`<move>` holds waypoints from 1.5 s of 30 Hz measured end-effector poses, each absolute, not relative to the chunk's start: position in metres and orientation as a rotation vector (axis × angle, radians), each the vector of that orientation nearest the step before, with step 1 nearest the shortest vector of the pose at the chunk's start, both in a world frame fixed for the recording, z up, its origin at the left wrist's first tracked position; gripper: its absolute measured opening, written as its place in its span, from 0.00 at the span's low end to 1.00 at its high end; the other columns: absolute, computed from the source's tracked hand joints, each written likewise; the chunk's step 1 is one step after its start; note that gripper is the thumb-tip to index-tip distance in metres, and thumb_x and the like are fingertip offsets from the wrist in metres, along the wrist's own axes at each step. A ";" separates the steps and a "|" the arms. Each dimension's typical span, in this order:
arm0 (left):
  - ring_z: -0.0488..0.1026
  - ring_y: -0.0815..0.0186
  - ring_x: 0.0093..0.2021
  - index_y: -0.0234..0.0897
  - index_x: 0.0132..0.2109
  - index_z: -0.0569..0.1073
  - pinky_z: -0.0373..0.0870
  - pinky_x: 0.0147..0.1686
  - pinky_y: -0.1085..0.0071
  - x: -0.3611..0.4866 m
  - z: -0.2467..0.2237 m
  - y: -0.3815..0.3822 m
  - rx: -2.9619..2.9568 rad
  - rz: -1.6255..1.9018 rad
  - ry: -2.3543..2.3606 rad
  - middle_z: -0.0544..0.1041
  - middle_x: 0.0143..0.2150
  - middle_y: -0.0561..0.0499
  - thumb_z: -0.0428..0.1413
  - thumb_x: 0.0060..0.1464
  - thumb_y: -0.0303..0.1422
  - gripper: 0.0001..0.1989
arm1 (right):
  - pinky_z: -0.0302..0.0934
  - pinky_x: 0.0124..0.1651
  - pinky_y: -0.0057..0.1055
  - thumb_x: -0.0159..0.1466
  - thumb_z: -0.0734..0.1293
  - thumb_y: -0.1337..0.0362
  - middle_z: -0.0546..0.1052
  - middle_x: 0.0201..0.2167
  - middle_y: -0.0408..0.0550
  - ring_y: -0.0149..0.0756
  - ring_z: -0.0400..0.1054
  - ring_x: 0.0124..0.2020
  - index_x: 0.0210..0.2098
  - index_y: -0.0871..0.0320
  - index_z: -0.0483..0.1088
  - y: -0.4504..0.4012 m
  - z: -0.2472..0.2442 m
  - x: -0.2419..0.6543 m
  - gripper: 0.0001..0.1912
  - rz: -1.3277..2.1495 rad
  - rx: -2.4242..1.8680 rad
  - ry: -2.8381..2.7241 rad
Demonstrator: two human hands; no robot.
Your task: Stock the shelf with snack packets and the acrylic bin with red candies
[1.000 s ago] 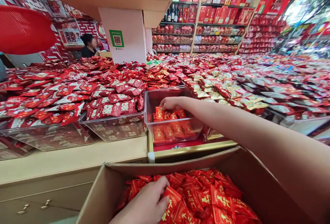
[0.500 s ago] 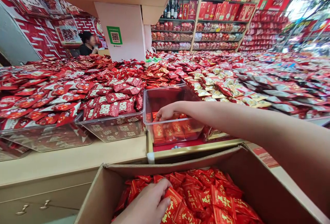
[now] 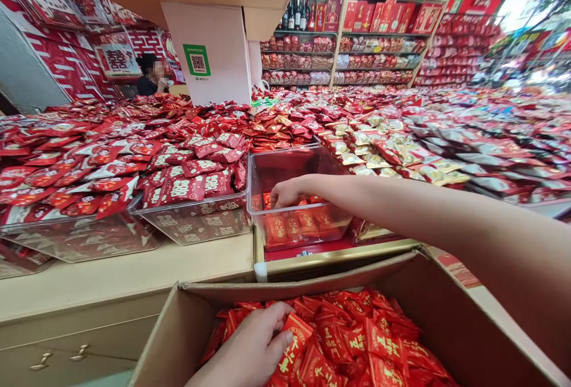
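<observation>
My left hand [image 3: 259, 342] is inside an open cardboard box [image 3: 214, 295], its thumb and fingers closed on the edge of a red snack packet [image 3: 294, 342] with gold lettering. Many similar red packets [image 3: 357, 339] fill the box around it. Further forward, my right hand [image 3: 288, 192] reaches down into a clear plastic bin [image 3: 292, 164]. Its fingers are curled downward against red packets [image 3: 294, 225] standing in a row along the bin's front wall. The fingertips are hidden, so anything between them does not show.
Left of the bin, another clear bin [image 3: 191, 223] is heaped with dark red packets [image 3: 194, 188]. More piled packets [image 3: 379, 152] spread behind and to the right. A white pillar [image 3: 223, 78] with a QR sign rises behind the goods. One person [image 3: 149, 75] is at the back left.
My left hand has shifted slightly left, and the packet at its fingers now stands a little higher. Inside the bin, my right hand's fingers have curled lower.
</observation>
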State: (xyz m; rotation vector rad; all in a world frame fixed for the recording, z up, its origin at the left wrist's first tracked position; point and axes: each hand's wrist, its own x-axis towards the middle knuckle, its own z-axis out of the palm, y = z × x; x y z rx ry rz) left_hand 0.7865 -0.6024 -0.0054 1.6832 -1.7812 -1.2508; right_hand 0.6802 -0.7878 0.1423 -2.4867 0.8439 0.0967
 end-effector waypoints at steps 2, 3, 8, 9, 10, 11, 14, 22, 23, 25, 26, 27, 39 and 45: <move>0.69 0.66 0.33 0.37 0.39 0.69 0.63 0.34 0.72 0.783 -0.001 -0.607 1.599 -1.337 -1.657 0.74 0.32 0.51 0.49 0.50 0.37 0.11 | 0.61 0.33 0.24 0.45 0.69 0.71 0.74 0.28 0.45 0.33 0.67 0.31 0.29 0.65 0.72 -0.806 0.129 0.694 0.10 0.167 -2.509 0.938; 0.69 0.67 0.31 0.35 0.37 0.69 0.63 0.32 0.72 0.781 0.003 -0.609 1.546 -1.377 -1.579 0.73 0.29 0.52 0.49 0.50 0.38 0.11 | 0.60 0.32 0.24 0.46 0.68 0.72 0.74 0.27 0.45 0.32 0.66 0.29 0.31 0.66 0.72 -0.815 0.125 0.699 0.11 0.176 -2.513 0.958; 0.69 0.69 0.29 0.35 0.41 0.67 0.65 0.29 0.73 0.778 0.023 -0.612 1.355 -1.520 -1.114 0.74 0.31 0.52 0.51 0.50 0.41 0.16 | 0.57 0.33 0.25 0.53 0.65 0.67 0.73 0.29 0.49 0.29 0.63 0.29 0.34 0.66 0.70 -0.833 0.141 0.704 0.09 -0.131 -2.588 0.974; 0.70 0.69 0.29 0.36 0.43 0.66 0.66 0.28 0.73 0.778 0.026 -0.610 1.350 -1.522 -1.034 0.75 0.32 0.52 0.51 0.49 0.42 0.17 | 0.56 0.35 0.25 0.54 0.65 0.66 0.72 0.29 0.49 0.29 0.63 0.30 0.32 0.65 0.70 -0.825 0.151 0.700 0.08 -0.307 -2.630 0.946; 0.70 0.69 0.29 0.37 0.45 0.66 0.66 0.28 0.73 0.779 0.028 -0.609 1.346 -1.514 -0.971 0.75 0.33 0.52 0.52 0.49 0.41 0.18 | 0.55 0.36 0.25 0.55 0.64 0.66 0.71 0.29 0.48 0.29 0.62 0.31 0.31 0.65 0.69 -0.813 0.161 0.693 0.08 -0.500 -2.659 0.894; 0.71 0.69 0.29 0.37 0.45 0.66 0.66 0.28 0.73 0.780 0.029 -0.607 1.340 -1.491 -0.925 0.75 0.33 0.52 0.53 0.49 0.41 0.18 | 0.54 0.37 0.25 0.56 0.64 0.66 0.71 0.29 0.47 0.29 0.62 0.31 0.30 0.64 0.69 -0.797 0.168 0.685 0.07 -0.672 -2.664 0.825; 0.72 0.70 0.29 0.37 0.46 0.66 0.67 0.28 0.74 0.781 0.031 -0.602 1.318 -1.417 -0.842 0.76 0.33 0.52 0.53 0.49 0.40 0.18 | 0.53 0.33 0.24 0.57 0.62 0.63 0.69 0.25 0.44 0.27 0.61 0.29 0.28 0.62 0.67 -0.733 0.165 0.651 0.08 -0.813 -2.529 0.721; 0.73 0.66 0.30 0.36 0.43 0.67 0.69 0.25 0.73 0.760 0.036 -0.593 1.281 -1.372 -0.793 0.77 0.32 0.51 0.56 0.46 0.39 0.17 | 0.54 0.24 0.23 0.46 0.71 0.53 0.66 0.23 0.40 0.26 0.59 0.22 0.34 0.59 0.61 -0.656 0.032 0.607 0.23 -0.426 -1.539 0.753; 0.73 0.65 0.30 0.36 0.42 0.67 0.69 0.25 0.73 0.757 0.036 -0.592 1.285 -1.365 -0.767 0.77 0.32 0.51 0.56 0.46 0.39 0.17 | 0.54 0.24 0.23 0.46 0.71 0.53 0.66 0.22 0.39 0.25 0.59 0.22 0.32 0.60 0.61 -0.656 0.028 0.607 0.23 -0.457 -1.459 0.742; 0.74 0.64 0.33 0.37 0.43 0.66 0.69 0.27 0.73 0.754 0.035 -0.592 1.248 -1.374 -0.741 0.77 0.34 0.50 0.56 0.46 0.41 0.18 | 0.56 0.23 0.23 0.44 0.72 0.53 0.64 0.20 0.38 0.25 0.59 0.20 0.31 0.59 0.60 -0.658 0.030 0.609 0.23 -0.528 -1.372 0.741; 0.73 0.63 0.35 0.38 0.44 0.66 0.70 0.28 0.72 0.753 0.035 -0.592 1.224 -1.384 -0.757 0.77 0.37 0.49 0.56 0.45 0.41 0.20 | 0.56 0.22 0.23 0.44 0.72 0.53 0.64 0.20 0.38 0.24 0.58 0.20 0.30 0.59 0.59 -0.659 0.033 0.610 0.24 -0.570 -1.347 0.747; 0.73 0.63 0.37 0.38 0.45 0.65 0.70 0.30 0.71 0.753 0.034 -0.592 1.208 -1.389 -0.786 0.76 0.40 0.48 0.57 0.44 0.41 0.21 | 0.56 0.22 0.23 0.43 0.72 0.53 0.64 0.19 0.37 0.24 0.58 0.19 0.30 0.59 0.59 -0.659 0.036 0.610 0.24 -0.609 -1.327 0.749; 0.67 0.68 0.31 0.40 0.45 0.64 0.65 0.30 0.73 0.756 0.031 -0.587 1.238 -1.281 -0.919 0.72 0.32 0.52 0.60 0.40 0.41 0.24 | 0.52 0.26 0.23 0.52 0.67 0.55 0.63 0.20 0.40 0.25 0.55 0.23 0.22 0.59 0.58 -0.671 0.084 0.606 0.17 -0.918 -1.832 0.781; 0.62 0.70 0.25 0.37 0.36 0.71 0.60 0.27 0.74 0.757 -0.002 -0.589 1.470 -1.289 -1.630 0.68 0.25 0.54 0.52 0.45 0.35 0.11 | 0.47 0.22 0.23 0.52 0.67 0.61 0.60 0.17 0.38 0.24 0.53 0.19 0.24 0.60 0.60 -0.763 0.166 0.625 0.12 -0.804 -2.218 1.235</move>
